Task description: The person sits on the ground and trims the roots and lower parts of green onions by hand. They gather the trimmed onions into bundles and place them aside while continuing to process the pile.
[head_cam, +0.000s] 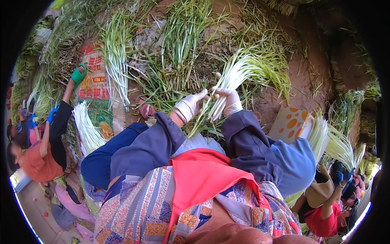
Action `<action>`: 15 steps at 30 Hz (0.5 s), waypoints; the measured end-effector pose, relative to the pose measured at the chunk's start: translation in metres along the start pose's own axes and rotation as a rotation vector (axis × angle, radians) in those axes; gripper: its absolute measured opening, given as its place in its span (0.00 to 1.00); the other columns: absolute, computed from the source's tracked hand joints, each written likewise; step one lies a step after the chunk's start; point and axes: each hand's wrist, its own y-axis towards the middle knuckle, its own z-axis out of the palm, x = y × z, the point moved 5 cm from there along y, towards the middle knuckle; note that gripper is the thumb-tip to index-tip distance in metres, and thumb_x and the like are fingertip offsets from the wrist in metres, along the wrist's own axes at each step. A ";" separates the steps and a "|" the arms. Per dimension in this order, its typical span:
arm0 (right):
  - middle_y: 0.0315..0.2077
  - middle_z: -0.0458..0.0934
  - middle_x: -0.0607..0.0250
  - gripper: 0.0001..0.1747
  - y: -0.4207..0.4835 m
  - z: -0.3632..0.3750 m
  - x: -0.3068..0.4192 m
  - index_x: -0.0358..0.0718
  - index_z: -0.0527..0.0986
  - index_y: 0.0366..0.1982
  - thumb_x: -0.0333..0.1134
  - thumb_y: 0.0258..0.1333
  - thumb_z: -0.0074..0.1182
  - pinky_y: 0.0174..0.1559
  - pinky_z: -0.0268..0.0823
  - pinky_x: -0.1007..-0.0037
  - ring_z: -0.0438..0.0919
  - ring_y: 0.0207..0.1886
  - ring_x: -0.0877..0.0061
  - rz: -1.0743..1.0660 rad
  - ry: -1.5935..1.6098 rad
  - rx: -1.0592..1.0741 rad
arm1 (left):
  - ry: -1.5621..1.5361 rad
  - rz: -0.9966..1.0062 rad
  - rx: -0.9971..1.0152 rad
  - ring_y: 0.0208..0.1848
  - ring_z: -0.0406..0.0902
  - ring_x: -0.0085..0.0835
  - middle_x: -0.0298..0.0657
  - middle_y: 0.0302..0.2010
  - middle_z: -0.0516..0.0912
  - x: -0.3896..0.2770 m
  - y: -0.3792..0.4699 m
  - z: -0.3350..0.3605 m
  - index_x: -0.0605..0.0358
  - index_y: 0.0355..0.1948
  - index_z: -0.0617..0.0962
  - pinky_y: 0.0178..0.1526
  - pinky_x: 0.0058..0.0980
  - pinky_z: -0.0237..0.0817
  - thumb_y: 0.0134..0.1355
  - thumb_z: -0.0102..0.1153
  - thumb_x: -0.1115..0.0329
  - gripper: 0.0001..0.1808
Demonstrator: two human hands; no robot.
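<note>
A bunch of pale, long-stemmed leafy greens [233, 73], probably garlic shoots, is gripped in my white-gloved right hand [230, 100]. Its white stem ends point down towards my lap, and the yellow-green leaves fan out to the upper right. Close beside it, my gloved left hand [189, 106] has thumb and fingers pinched at a single yellowish stalk [199, 120] that hangs below the bunch. The fingertips are partly hidden there. Under both hands lie loose green leaves and stalks [164, 97].
A sorted white-stemmed bundle [117, 61] lies at left on a printed woven sack [94, 76]. Another bundle [88, 128] rests by my left knee. Unsorted greens [186, 33] lie ahead. An orange-spotted board [288, 123] is at right. Co-workers [39, 158] sit on both sides; one's green sandal [78, 76] reaches the sack.
</note>
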 end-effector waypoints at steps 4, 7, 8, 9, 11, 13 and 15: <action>0.30 0.76 0.55 0.39 0.000 0.001 0.005 0.41 0.59 0.61 0.19 0.42 0.46 0.25 0.69 0.76 0.71 0.21 0.78 0.012 -0.047 0.014 | 0.218 0.053 0.040 0.18 0.64 0.15 0.27 0.20 0.72 -0.009 -0.009 0.016 0.58 0.35 0.78 0.18 0.13 0.52 0.58 0.59 0.64 0.09; 0.35 0.76 0.56 0.37 -0.003 0.004 0.011 0.39 0.60 0.60 0.19 0.43 0.46 0.25 0.68 0.78 0.71 0.22 0.78 -0.017 -0.102 -0.022 | 0.337 0.168 -0.082 0.15 0.62 0.15 0.26 0.19 0.71 -0.019 -0.015 0.021 0.57 0.35 0.78 0.18 0.15 0.51 0.54 0.62 0.67 0.09; 0.35 0.76 0.57 0.36 -0.004 0.005 0.012 0.39 0.61 0.60 0.19 0.43 0.47 0.25 0.68 0.78 0.71 0.22 0.78 -0.025 -0.132 -0.050 | 0.421 0.181 -0.177 0.15 0.62 0.15 0.26 0.18 0.72 -0.021 -0.017 0.019 0.56 0.34 0.78 0.18 0.16 0.52 0.53 0.63 0.66 0.09; 0.36 0.75 0.58 0.36 -0.005 0.004 0.015 0.39 0.61 0.59 0.19 0.43 0.47 0.24 0.67 0.78 0.71 0.22 0.79 -0.052 -0.165 -0.098 | 0.491 0.204 -0.222 0.15 0.62 0.16 0.27 0.18 0.72 -0.022 -0.018 0.020 0.56 0.33 0.78 0.18 0.17 0.53 0.52 0.64 0.66 0.09; 0.35 0.75 0.61 0.34 -0.007 0.008 0.013 0.39 0.63 0.58 0.19 0.45 0.48 0.24 0.67 0.80 0.71 0.22 0.80 -0.038 -0.202 -0.080 | 0.696 0.289 -0.301 0.15 0.63 0.17 0.27 0.17 0.73 -0.027 -0.019 0.021 0.56 0.30 0.79 0.18 0.19 0.54 0.50 0.66 0.65 0.10; 0.38 0.74 0.60 0.34 -0.008 0.011 0.010 0.38 0.63 0.59 0.21 0.45 0.50 0.26 0.67 0.82 0.72 0.24 0.81 -0.014 -0.273 -0.044 | 0.980 0.431 -0.346 0.15 0.64 0.18 0.28 0.15 0.73 -0.032 -0.022 0.024 0.56 0.27 0.79 0.19 0.21 0.56 0.48 0.67 0.64 0.10; 0.30 0.75 0.62 0.31 -0.008 0.008 0.008 0.37 0.66 0.56 0.20 0.44 0.51 0.24 0.67 0.80 0.71 0.21 0.80 -0.005 -0.338 -0.086 | 0.954 0.380 -0.395 0.16 0.66 0.18 0.28 0.16 0.74 -0.029 -0.019 0.018 0.56 0.25 0.79 0.20 0.22 0.57 0.47 0.68 0.63 0.10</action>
